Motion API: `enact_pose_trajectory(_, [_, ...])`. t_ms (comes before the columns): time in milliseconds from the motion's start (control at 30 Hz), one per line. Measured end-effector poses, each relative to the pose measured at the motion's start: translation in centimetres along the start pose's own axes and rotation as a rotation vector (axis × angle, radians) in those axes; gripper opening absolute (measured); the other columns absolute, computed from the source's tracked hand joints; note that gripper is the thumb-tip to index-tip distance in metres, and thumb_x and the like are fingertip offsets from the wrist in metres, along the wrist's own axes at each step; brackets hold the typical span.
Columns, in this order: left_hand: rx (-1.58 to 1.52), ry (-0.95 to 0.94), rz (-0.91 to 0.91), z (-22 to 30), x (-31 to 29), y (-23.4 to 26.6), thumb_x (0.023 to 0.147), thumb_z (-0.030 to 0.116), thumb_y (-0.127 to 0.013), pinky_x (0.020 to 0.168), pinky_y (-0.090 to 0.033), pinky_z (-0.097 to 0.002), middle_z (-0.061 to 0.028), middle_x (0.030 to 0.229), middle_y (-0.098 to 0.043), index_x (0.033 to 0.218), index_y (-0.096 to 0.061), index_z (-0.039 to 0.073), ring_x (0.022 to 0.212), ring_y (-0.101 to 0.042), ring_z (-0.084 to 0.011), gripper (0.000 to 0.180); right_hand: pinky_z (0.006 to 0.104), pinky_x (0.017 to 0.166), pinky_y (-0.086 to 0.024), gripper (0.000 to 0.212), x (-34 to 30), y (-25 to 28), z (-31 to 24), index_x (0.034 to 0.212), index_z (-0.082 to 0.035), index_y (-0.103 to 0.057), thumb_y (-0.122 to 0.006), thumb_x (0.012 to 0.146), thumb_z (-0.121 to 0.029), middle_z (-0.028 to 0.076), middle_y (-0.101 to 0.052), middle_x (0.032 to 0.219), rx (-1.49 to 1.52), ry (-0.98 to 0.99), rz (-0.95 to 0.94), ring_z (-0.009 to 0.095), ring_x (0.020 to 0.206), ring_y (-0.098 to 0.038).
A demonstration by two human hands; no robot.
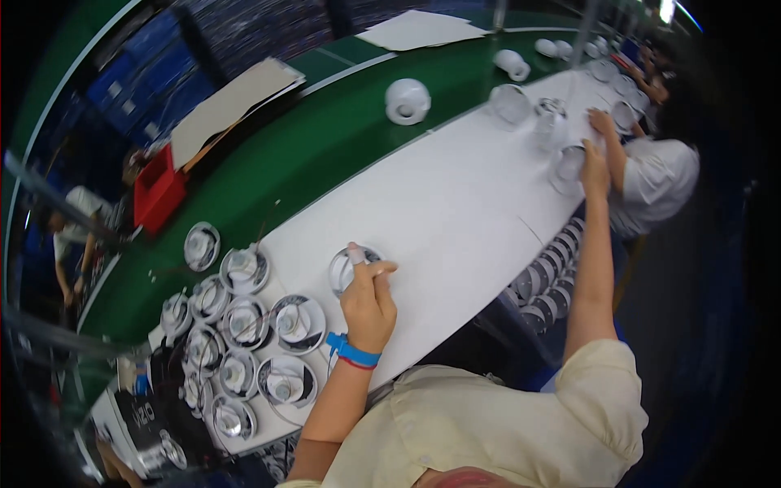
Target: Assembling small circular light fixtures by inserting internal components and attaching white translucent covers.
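Observation:
My left hand (370, 305), with a white wrap on one fingertip and a blue band at the wrist, is over a round silver-and-white dish-shaped part (340, 275) on the white worktop. Its fingers are spread, and one lies across the dish; the hand covers the part's right side. Far to the right, my right arm reaches out and my right hand (595, 167) is closed on the rim of a white cup-shaped housing (567, 168). Left of my left hand stand several round parts (298, 324) with white centres and thin wires.
A green conveyor (325, 134) runs behind the white worktop (423, 211), carrying a white round housing (407, 102). A co-worker (659, 175) reaches in at the right. Below the worktop edge is a bin of stacked silver rings (541, 281). A red tray (159, 191) stands far left.

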State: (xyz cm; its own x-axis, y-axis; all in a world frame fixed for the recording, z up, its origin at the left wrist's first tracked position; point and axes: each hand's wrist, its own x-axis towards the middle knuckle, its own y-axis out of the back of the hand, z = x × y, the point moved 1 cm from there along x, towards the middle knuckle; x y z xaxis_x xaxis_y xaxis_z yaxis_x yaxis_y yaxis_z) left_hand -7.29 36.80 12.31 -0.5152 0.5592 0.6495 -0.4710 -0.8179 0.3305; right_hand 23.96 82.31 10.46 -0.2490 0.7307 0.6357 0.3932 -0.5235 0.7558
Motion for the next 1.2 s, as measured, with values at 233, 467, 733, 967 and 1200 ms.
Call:
enact_pose_trajectory(233, [0.117, -0.133, 0.172, -0.2, 1.1, 0.9, 0.075, 0.003, -0.076, 0.056, -0.047, -0.0307, -0.0061, 0.068, -0.064, 0.075, -0.067, 0.006, 0.061, -0.063, -0.0227, 0.010, 0.0395, 0.102, -0.041, 0.063, -10.0, 9.9, -17.4, 0.136, -0.005, -0.049, -0.040, 0.078, 0.016, 0.022, -0.049, 0.138, 0.292, 0.171, -0.159, 0.035, 0.126, -0.049])
enact_pose_trajectory(467, [0.293, -0.276, 0.168, -0.8, 1.1, 0.9, 0.067, -0.004, -0.078, 0.059, -0.048, -0.0324, -0.0053, 0.071, -0.063, 0.084, -0.070, 0.004, 0.068, -0.061, -0.0239, 0.021, 0.0381, 0.109, -0.036, 0.091, -12.4, 14.8, -21.6, 0.151, -0.009, -0.025, -0.064, 0.071, 0.007, 0.017, -0.033, 0.151, 0.703, 0.133, -0.838, 0.034, 0.132, -0.043])
enact_pose_trajectory(733, [0.296, -0.302, 0.223, -2.0, 0.8, 0.6, 0.067, 0.003, -0.080, 0.054, -0.041, -0.0313, 0.0006, 0.069, -0.057, 0.083, -0.071, 0.010, 0.065, -0.055, -0.0187, 0.020, 0.0344, 0.104, -0.040, 0.098, -11.7, 1.8, -22.7, 0.148, -0.009, -0.031, -0.082, 0.069, -0.036, 0.009, -0.044, 0.141, 1.337, 0.029, -0.752, 0.024, 0.124, -0.047])
enact_pose_trajectory(967, [0.199, -0.051, 0.106, -1.7, 0.6, 0.4, 0.072, 0.011, -0.076, 0.066, -0.037, -0.0356, -0.0006, 0.070, -0.051, 0.081, -0.065, 0.012, 0.069, -0.049, -0.0211, 0.014, 0.0397, 0.106, -0.041, 0.115, -21.1, 3.2, -28.6, 0.142, -0.002, -0.033, -0.074, 0.061, -0.072, 0.012, -0.046, 0.138, 2.015, -0.427, -1.238, 0.025, 0.126, -0.049])
enact_pose_trajectory(1200, [0.295, -0.130, 0.024, -1.8, 0.7, 0.6, 0.072, 0.012, -0.076, 0.078, -0.034, -0.0391, -0.0027, 0.078, -0.051, 0.085, -0.066, 0.010, 0.080, -0.047, -0.0239, 0.017, 0.0348, 0.101, -0.042, 0.114, -20.8, 8.2, -32.1, 0.145, -0.003, -0.031, -0.079, 0.060, -0.063, 0.013, -0.048, 0.132, 1.931, -0.276, -1.277, 0.023, 0.124, -0.048])
